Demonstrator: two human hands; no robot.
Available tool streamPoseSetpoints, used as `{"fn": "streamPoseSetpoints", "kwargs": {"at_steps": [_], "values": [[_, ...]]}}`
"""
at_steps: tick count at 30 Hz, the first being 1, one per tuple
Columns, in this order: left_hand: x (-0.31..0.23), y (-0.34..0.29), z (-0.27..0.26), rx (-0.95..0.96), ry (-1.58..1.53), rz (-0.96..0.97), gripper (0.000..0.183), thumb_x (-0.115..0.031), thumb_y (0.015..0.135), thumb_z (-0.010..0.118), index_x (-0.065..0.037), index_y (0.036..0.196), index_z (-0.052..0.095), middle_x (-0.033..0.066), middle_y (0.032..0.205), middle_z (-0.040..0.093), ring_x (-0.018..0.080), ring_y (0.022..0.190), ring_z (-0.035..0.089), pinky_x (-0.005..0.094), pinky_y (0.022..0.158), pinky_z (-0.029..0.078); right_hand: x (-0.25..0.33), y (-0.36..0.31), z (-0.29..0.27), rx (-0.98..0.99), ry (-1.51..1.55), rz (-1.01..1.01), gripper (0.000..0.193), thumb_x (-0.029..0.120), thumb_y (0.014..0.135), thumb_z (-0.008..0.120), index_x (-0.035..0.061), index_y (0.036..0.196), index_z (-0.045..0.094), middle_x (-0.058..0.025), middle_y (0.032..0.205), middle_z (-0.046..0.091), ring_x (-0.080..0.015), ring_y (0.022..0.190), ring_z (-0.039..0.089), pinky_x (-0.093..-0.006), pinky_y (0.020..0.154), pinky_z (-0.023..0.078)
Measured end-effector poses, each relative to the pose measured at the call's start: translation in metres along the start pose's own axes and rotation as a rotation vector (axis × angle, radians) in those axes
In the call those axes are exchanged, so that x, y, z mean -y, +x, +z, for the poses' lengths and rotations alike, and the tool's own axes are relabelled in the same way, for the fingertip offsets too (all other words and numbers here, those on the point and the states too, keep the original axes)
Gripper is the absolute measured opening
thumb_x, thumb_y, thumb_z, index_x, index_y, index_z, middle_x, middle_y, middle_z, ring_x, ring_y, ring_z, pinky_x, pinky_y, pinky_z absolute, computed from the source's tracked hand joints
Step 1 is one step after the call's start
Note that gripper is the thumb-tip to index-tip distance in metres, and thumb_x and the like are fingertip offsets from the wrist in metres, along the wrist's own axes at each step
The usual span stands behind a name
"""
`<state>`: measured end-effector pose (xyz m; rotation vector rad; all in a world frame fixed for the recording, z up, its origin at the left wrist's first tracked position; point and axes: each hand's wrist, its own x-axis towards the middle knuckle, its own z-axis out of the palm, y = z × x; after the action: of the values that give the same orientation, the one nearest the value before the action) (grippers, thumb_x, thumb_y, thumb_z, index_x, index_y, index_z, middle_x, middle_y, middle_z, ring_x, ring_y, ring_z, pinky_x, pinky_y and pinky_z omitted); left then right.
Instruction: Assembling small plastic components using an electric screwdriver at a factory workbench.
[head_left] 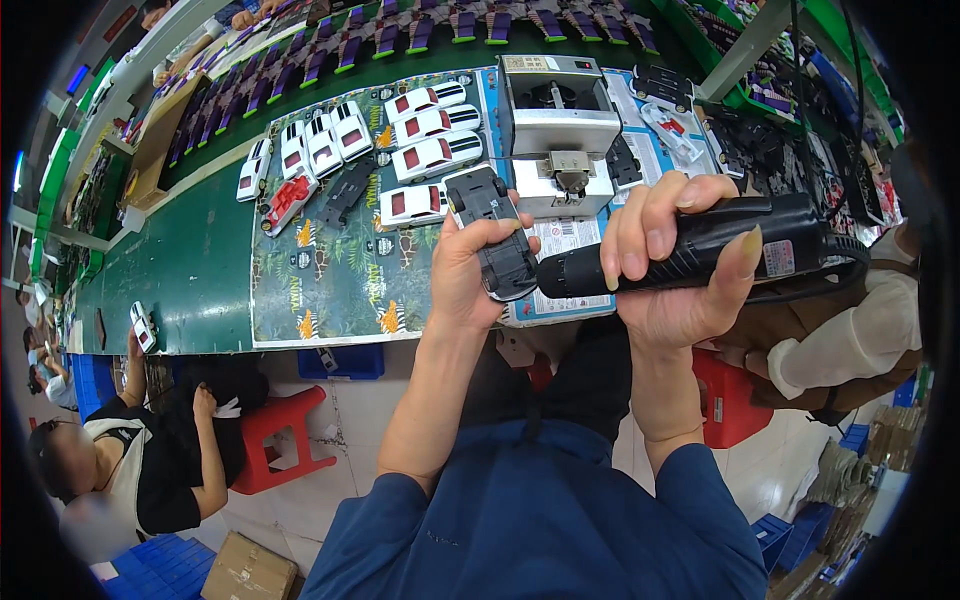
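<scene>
My left hand (462, 272) is closed round a toy car (492, 225), whose black underside with wheels faces up. A black electric screwdriver (735, 240) lies across my right hand (672, 312), fingers wrapped over its body. Its narrower front end points left, right beside the near end of the car; whether the two touch I cannot tell. Just beyond the held car stand several white toy cars (437, 157) with red windows and black stripes. Left of those lie a loose black chassis (348, 192) and a car with a red interior part (289, 203).
A metal benchtop machine (562, 130) stands beyond my hands. Printed sheets (335, 275) cover part of the green bench (190, 290). Rows of purple-and-green pieces (385, 40) line the back. A seated co-worker (150, 455) is at left, another person's sleeve (850, 345) at right.
</scene>
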<state>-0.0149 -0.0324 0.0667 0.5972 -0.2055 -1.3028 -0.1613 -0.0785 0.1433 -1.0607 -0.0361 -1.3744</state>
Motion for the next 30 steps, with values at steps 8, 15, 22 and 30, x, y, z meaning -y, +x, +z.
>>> {"fn": "streamPoseSetpoints", "kwargs": {"at_steps": [8,15,22,30], "values": [[-0.001,0.005,0.009,-0.026,0.073,0.031,0.035,0.009,0.076,0.058,-0.001,0.109,0.052,0.0118,0.100,0.061,0.0213,0.082,0.065,0.0352,0.062,0.059,0.002,0.001,0.015,0.080,-0.184,0.022,0.043,0.047,0.092,0.060,0.0066,0.096,0.046,-0.0067,0.074,0.049,-0.0139,0.055,0.050,-0.0265,0.048,0.047],[0.009,0.014,0.001,-0.064,0.026,0.039,0.034,0.009,0.076,0.058,-0.002,0.108,0.050,0.0102,0.098,0.059,0.0217,0.080,0.064,0.0358,0.062,0.057,-0.004,-0.005,0.012,0.052,-0.297,0.085,0.046,0.047,0.088,0.067,0.0069,0.092,0.046,-0.0058,0.073,0.049,-0.0141,0.057,0.051,-0.0276,0.050,0.048],[0.004,0.015,0.000,-0.042,0.038,0.077,0.030,0.005,0.081,0.057,0.001,0.111,0.054,0.0116,0.100,0.062,0.0230,0.084,0.065,0.0372,0.066,0.059,-0.006,0.002,0.003,0.044,-0.098,0.023,0.042,0.045,0.092,0.062,0.0060,0.102,0.048,-0.0057,0.076,0.049,-0.0158,0.061,0.052,-0.0308,0.055,0.048],[-0.003,0.013,-0.012,-0.040,-0.014,0.047,0.032,-0.002,0.083,0.058,0.003,0.115,0.056,0.0127,0.100,0.062,0.0245,0.079,0.065,0.0405,0.067,0.059,0.007,0.083,-0.030,-0.244,-0.068,-0.262,0.045,0.056,0.094,0.055,0.0109,0.097,0.057,-0.0016,0.071,0.051,-0.0150,0.061,0.049,-0.0327,0.061,0.043]]}}
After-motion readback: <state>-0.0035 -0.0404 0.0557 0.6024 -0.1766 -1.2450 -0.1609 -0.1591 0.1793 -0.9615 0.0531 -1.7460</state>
